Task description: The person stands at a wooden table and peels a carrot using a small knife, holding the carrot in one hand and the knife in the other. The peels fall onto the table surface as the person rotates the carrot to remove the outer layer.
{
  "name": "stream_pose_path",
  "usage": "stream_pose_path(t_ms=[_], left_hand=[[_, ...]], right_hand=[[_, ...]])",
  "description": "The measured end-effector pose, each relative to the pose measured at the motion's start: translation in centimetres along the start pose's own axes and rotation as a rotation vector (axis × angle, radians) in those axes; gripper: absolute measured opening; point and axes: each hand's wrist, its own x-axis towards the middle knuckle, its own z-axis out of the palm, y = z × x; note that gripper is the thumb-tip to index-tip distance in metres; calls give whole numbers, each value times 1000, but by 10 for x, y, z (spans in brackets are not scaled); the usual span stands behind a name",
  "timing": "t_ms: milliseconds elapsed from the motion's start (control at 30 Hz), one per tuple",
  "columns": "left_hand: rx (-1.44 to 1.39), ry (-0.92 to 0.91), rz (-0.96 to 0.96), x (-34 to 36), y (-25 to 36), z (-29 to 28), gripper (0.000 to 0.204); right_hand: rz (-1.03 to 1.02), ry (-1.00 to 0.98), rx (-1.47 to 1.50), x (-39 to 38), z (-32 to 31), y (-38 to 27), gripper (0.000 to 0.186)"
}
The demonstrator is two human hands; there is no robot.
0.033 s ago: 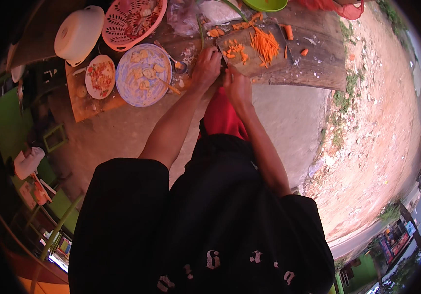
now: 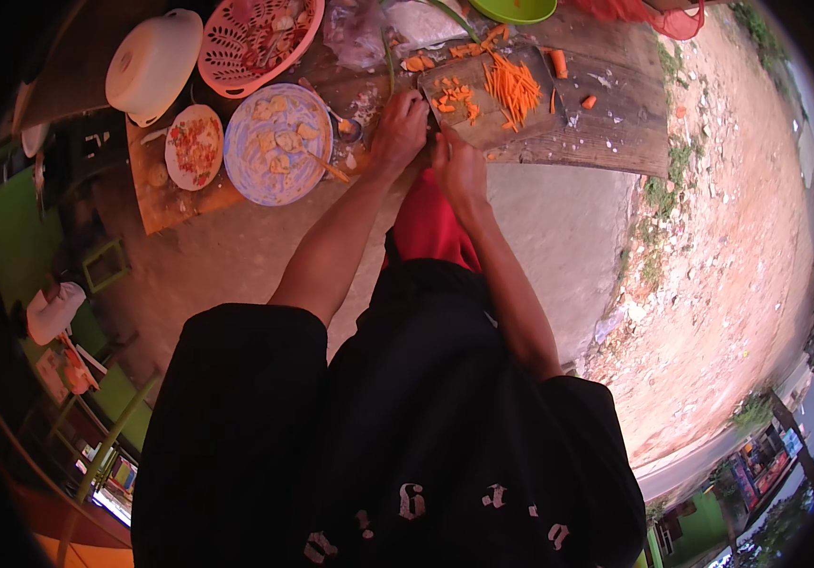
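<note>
At the near left edge of a wooden cutting board [image 2: 475,79], my hands come close together. In my right hand [image 2: 461,172], fingers closed, is what looks like a knife [image 2: 431,115], its dark narrow blade showing between the hands. My left hand [image 2: 401,128] is curled beside the blade with bent fingers; whatever it pinches is hidden. Orange carrot strips [image 2: 513,90] lie heaped on the board, and small carrot pieces [image 2: 456,97] are nearer the hands. Past the board's right side rest a carrot chunk [image 2: 558,63] and a carrot end [image 2: 589,101].
Left of my hands stand a blue-white plate [image 2: 234,170] with pale yellow chunks, a plate of chopped red bits [image 2: 194,149], a white basin [image 2: 149,66] and a pink colander [image 2: 220,83]. A spoon [image 2: 348,126] lies between. A green bowl [image 2: 515,8] sits far back.
</note>
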Motion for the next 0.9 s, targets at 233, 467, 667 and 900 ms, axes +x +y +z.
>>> stream_pose_path(t_ms=[233, 467, 667, 900], left_hand=[[16, 10, 26, 2, 6, -4, 14], [36, 24, 36, 6, -2, 0, 16], [7, 9, 14, 6, -1, 0, 13], [-20, 9, 4, 4, -3, 0, 13]], right_hand=[[-36, 14, -36, -3, -1, 1, 29], [-16, -11, -5, 3, 0, 3, 30], [-39, 9, -61, 3, 5, 1, 29], [-27, -14, -5, 5, 4, 2, 32]])
